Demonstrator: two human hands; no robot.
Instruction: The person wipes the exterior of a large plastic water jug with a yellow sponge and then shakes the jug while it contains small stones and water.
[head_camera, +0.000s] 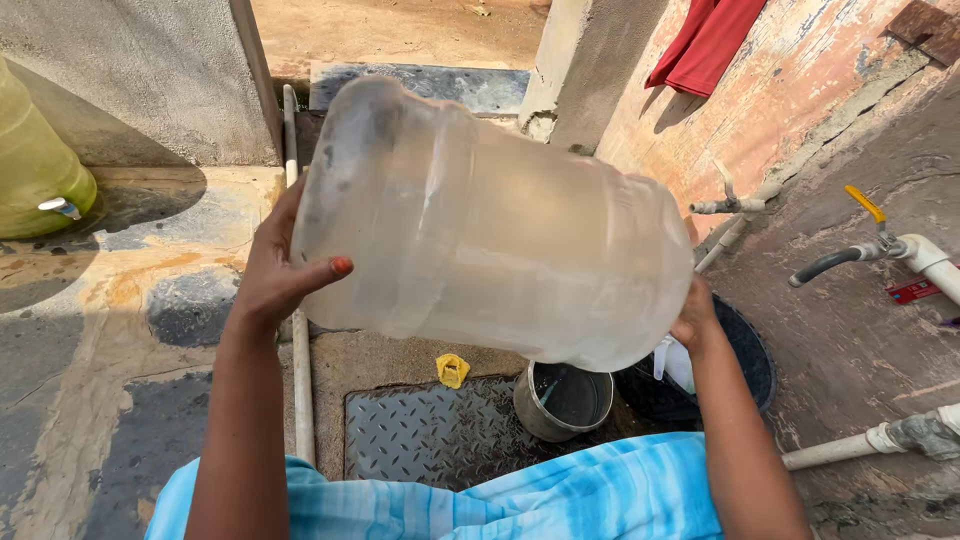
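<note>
Above the steel pot, both hands, left hand and right hand, clasping the tilted clear jug.

Wet concrete floor, metal checker plate set in it, steel pot, yellow scrap, white pipe

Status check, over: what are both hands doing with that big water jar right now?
Left hand and right hand grip the clear jar, tilted sideways. Steel pot sits below its lower end. Nothing blocking.

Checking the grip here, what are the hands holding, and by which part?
A large clear water jug, tilted sideways. The left hand grips its base end; the right hand supports the neck end, above a metal pot.
</note>
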